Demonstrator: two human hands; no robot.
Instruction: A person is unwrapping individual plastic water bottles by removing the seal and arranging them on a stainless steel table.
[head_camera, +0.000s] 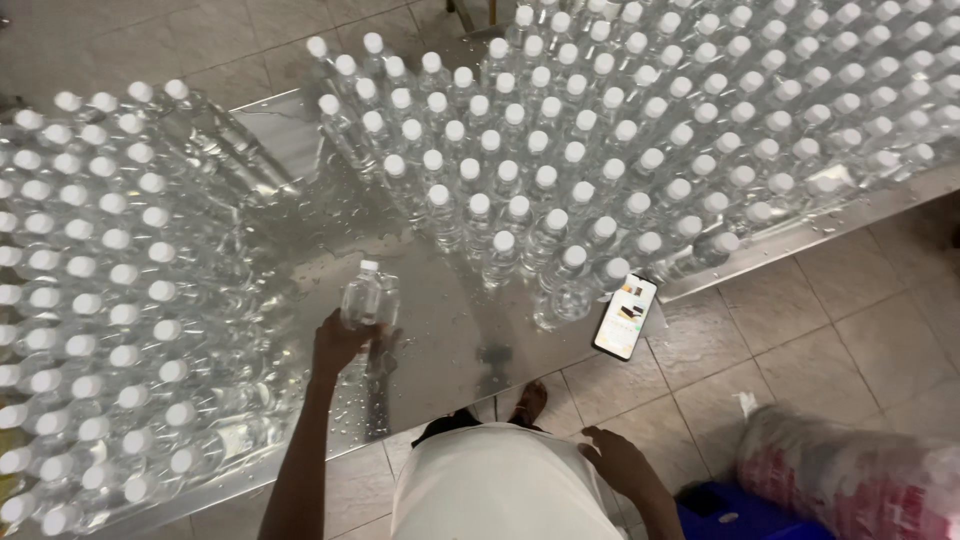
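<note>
**1 bottle held on a wet steel table**

The left hand (340, 343) grips 1 clear plastic bottle with a white screw cap (364, 294), upright on the wet stainless-steel table (450, 335); its contents look clear (fill level hard to tell). The right hand (615, 460) hangs loosely curled, holding nothing, beside the white apron (500, 495). Dense blocks of matching capped bottles (90, 300) stand left and behind. A smartphone (625, 316) lies at the table's edge.

Soft, even overhead light fills the scene. The wet metal bench (300, 250) throws pale glare and mirrors the bottles (600, 150). Shadows are faint. Edges bow outward from a wide lens, and the whole picture looks slightly soft.
</note>
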